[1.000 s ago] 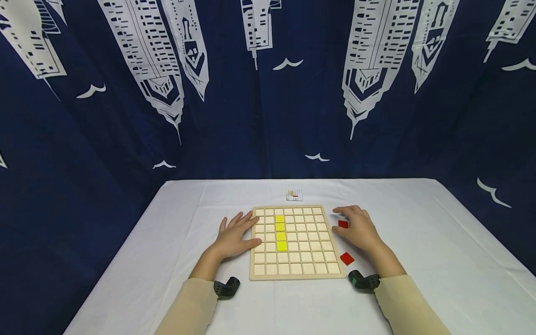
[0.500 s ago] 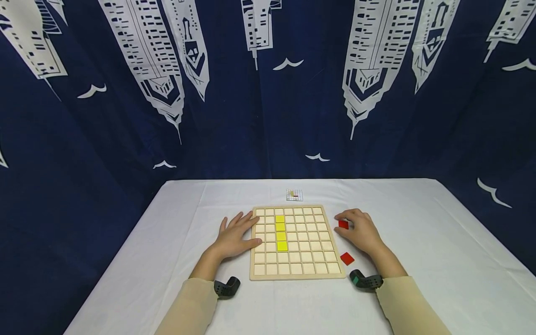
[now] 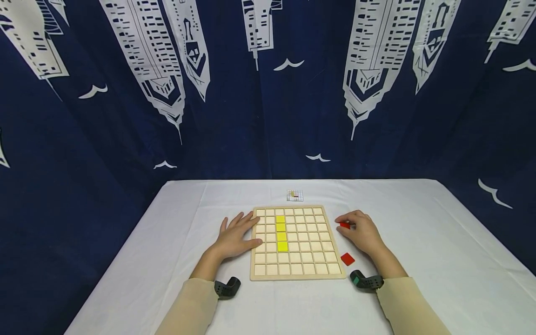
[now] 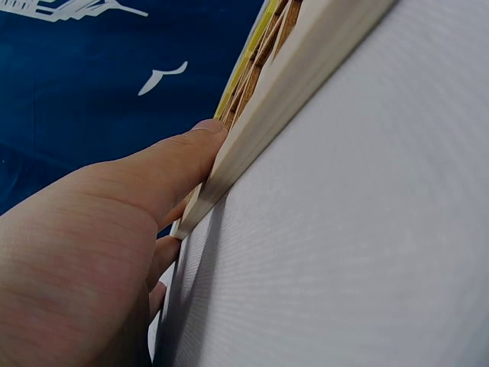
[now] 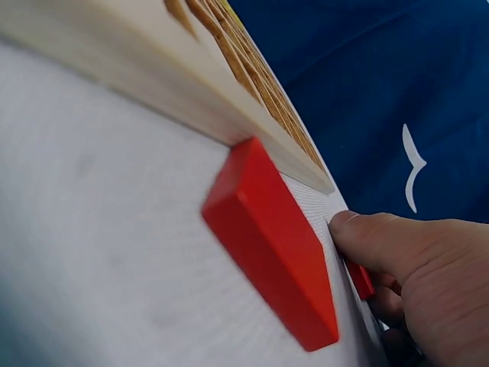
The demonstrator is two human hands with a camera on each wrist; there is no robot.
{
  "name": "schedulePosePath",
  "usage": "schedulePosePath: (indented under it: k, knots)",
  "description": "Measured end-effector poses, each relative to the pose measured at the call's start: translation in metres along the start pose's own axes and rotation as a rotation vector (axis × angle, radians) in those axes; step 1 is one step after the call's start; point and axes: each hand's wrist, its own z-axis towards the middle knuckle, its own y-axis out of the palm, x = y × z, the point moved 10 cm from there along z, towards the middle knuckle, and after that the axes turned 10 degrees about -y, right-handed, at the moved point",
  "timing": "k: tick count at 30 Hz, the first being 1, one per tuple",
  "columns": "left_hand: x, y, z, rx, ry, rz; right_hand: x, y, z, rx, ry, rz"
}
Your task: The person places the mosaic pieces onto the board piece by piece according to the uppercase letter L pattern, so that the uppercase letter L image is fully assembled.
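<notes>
My left hand (image 3: 231, 238) lies with spread, straight fingers on the left edge of the wooden grid board (image 3: 295, 257). In the left wrist view its thumb (image 4: 183, 160) presses on the board's rim. Beyond the board's right side, my right hand (image 3: 362, 233) pinches a small red square tile (image 3: 345, 225) between thumb and fingers. That tile (image 5: 359, 280) is partly hidden behind the thumb in the right wrist view. A second red tile (image 3: 347, 259) lies turned at an angle, one corner right at the board's right edge. Several yellow tiles (image 3: 282, 236) form a column in the board's cells.
A small printed card with a coloured grid (image 3: 295, 195) lies behind the board. White cloth (image 3: 423, 232) covers the table, and a dark blue patterned curtain (image 3: 259, 139) hangs beyond it. Black wrist devices (image 3: 227, 288) sit at both sleeves.
The right thumb and fingers have closed in on the far red tile, which now shows less between them. The left hand, board and yellow tiles stay as they were.
</notes>
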Motion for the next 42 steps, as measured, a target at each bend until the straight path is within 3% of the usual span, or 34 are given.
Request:
schedulePosePath:
  k: [22, 32, 42]
  knots:
    - [0.000, 0.002, -0.001, -0.001, -0.005, -0.018, 0.000, -0.004, -0.003, 0.003, -0.005, -0.012]
    - [0.001, 0.000, 0.000, 0.000, -0.003, -0.019, -0.007, -0.008, 0.003, 0.037, 0.013, 0.120]
    - [0.000, 0.001, 0.000, 0.002, -0.007, -0.009, -0.036, -0.007, 0.010, -0.009, -0.036, 0.219]
